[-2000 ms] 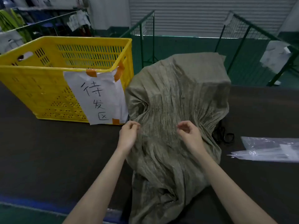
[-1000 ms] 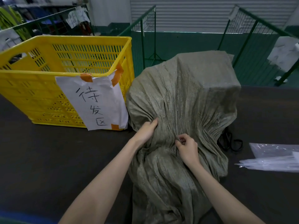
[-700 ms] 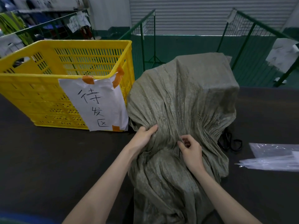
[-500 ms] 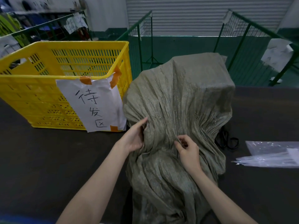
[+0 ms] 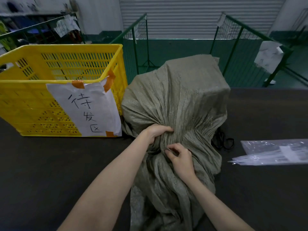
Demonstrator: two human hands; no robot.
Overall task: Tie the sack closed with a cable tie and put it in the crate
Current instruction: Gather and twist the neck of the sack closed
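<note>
Sack (image 5: 176, 100) on worktop (image 5: 50, 164) beside yellow crate (image 5: 33, 100), left hand (image 5: 155, 131) grip clamped on gathered sack neck, right hand (image 5: 180, 157) fingers pinched together on sack fabric

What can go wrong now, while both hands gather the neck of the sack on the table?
1. The left hand and right hand pinch only part of the sack; folds may slip loose.
2. No cable tie is seen in either hand; reaching for the clear packet might release the neck.
3. The bulky sack may catch on the yellow crate rim.
</note>
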